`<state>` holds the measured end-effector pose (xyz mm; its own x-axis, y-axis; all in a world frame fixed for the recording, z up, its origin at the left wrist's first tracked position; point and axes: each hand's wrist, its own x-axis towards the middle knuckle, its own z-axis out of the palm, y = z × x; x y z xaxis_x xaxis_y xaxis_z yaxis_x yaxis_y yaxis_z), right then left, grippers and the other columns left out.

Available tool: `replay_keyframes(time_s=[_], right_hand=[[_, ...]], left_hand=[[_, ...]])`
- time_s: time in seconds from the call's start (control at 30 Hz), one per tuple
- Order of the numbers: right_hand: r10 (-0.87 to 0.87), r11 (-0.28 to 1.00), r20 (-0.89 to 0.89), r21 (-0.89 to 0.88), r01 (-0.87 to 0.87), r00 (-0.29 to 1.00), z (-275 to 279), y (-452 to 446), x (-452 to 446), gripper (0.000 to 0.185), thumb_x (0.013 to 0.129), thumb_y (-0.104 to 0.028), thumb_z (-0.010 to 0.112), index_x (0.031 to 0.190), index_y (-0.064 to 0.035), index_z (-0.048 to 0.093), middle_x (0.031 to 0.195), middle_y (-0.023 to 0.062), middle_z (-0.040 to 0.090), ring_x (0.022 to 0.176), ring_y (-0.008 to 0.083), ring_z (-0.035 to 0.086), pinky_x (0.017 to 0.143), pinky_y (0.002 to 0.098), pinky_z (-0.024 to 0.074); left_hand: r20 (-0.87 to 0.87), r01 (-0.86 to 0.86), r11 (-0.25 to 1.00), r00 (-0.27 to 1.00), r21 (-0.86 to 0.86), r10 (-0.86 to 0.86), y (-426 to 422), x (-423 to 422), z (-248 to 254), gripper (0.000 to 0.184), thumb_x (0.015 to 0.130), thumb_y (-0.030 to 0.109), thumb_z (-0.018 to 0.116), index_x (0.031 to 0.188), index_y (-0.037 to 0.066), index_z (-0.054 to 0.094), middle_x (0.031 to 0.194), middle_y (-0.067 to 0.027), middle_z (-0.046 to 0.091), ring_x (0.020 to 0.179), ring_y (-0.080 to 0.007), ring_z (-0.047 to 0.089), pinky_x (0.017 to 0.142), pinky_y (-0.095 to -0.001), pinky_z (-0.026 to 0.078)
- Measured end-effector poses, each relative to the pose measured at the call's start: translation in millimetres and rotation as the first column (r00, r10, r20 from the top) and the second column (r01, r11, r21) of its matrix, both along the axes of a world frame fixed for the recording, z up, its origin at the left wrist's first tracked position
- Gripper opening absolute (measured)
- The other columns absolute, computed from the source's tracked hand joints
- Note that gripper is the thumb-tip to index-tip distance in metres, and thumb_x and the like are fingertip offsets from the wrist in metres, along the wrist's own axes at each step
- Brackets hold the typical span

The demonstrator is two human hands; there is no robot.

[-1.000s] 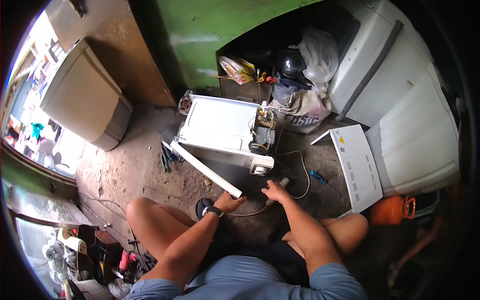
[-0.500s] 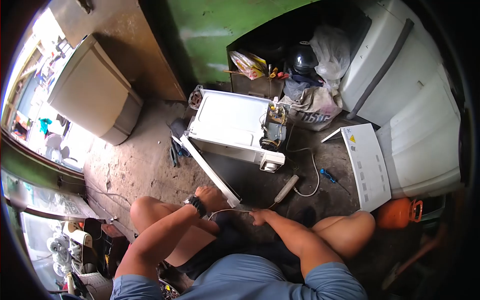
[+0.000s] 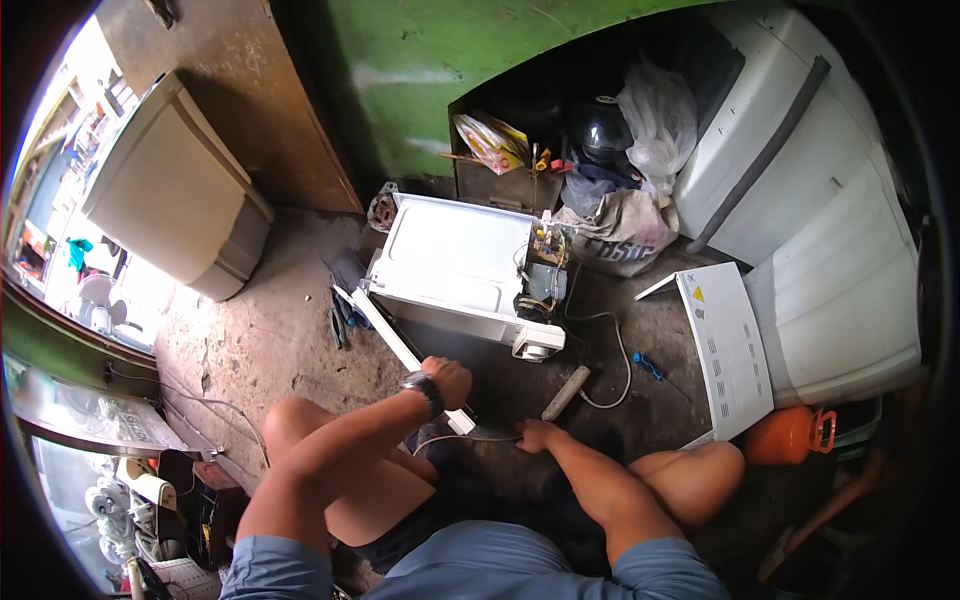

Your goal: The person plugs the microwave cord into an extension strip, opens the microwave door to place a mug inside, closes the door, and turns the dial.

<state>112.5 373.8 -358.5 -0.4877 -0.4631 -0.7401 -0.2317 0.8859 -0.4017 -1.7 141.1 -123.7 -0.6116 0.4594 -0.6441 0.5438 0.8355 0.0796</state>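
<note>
A microwave oven [image 3: 455,245] with its outer cover off stands on the floor, its inner parts bare at the right end. Its white door [image 3: 392,335] hangs open towards me. My left hand [image 3: 447,380], a watch on its wrist, is curled over the upper edge of the door; the fingertips are hidden. My right hand [image 3: 535,436] is closed round a thin cord [image 3: 465,438] low in front of me. Just beyond that hand lies a white extension socket [image 3: 566,393], with a pale cable [image 3: 625,365] plugged in that loops back towards the microwave.
A blue screwdriver [image 3: 648,366] and pliers [image 3: 338,325] lie on the floor. The bent white metal cover [image 3: 725,345] stands at right, beside an orange gas cylinder [image 3: 785,436]. Behind are a stuffed sack [image 3: 625,235] and a white appliance [image 3: 820,230]. A grey-beige cabinet [image 3: 180,190] stands left.
My left hand has moved up and right along the door, farther over its edge. My right hand has shifted slightly right and down with the cord. The view has turned a little.
</note>
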Motion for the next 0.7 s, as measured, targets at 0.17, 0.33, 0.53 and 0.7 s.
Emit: replay_keyframes(time_s=[0.17, 0.33, 0.53, 0.7], right_hand=[[-0.053, 0.998, -0.017, 0.024, 0.053, 0.998, 40, 14, -15, 0.057, 0.086, -0.034, 0.060, 0.137, -0.0091, 0.050, 0.137, 0.0171, 0.052, 0.127, 0.0348, 0.050, 0.103, 0.0440, 0.0447], [-0.027, 1.000, -0.078, -0.008, 0.027, 0.997, 227, 34, -14, 0.058, 0.094, -0.036, 0.056, 0.142, -0.0060, 0.044, 0.145, 0.0166, 0.044, 0.130, 0.0349, 0.047, 0.106, 0.0415, 0.0418], [-0.246, 0.923, 0.020, -0.301, 0.240, 0.969, 244, 97, 19, 0.065, 0.095, -0.046, 0.054, 0.145, -0.0069, 0.039, 0.145, 0.0182, 0.043, 0.130, 0.0356, 0.047, 0.107, 0.0400, 0.0410], [-0.254, 0.966, -0.032, -0.067, 0.251, 0.967, 218, 89, 8, 0.064, 0.095, -0.044, 0.054, 0.145, -0.0069, 0.039, 0.143, 0.0183, 0.045, 0.130, 0.0356, 0.048, 0.107, 0.0409, 0.0407]], left_hand=[[-0.083, -0.256, 0.963, 0.961, 0.082, 0.263, 39, -30, -100, 0.033, 0.085, 0.022, 0.060, 0.113, 0.009, 0.070, 0.128, -0.0133, 0.060, 0.123, -0.0297, 0.055, 0.097, -0.0476, 0.046], [0.098, -0.775, 0.617, 0.630, 0.137, 0.770, 54, -81, -170, 0.067, 0.083, 0.031, 0.062, 0.142, 0.009, 0.040, 0.147, -0.0147, 0.037, 0.139, -0.0326, 0.033, 0.108, -0.0516, 0.035], [0.003, -0.699, 0.494, 0.579, 0.518, 0.815, 27, -169, -321, 0.070, 0.088, 0.048, 0.059, 0.146, 0.015, 0.039, 0.150, -0.0129, 0.040, 0.140, -0.0334, 0.036, 0.115, -0.0445, 0.032], [-0.008, -0.728, 0.521, 0.578, 0.446, 0.816, 13, -189, -309, 0.068, 0.089, 0.047, 0.058, 0.146, 0.015, 0.039, 0.150, -0.0127, 0.040, 0.139, -0.0331, 0.037, 0.115, -0.0445, 0.032]])
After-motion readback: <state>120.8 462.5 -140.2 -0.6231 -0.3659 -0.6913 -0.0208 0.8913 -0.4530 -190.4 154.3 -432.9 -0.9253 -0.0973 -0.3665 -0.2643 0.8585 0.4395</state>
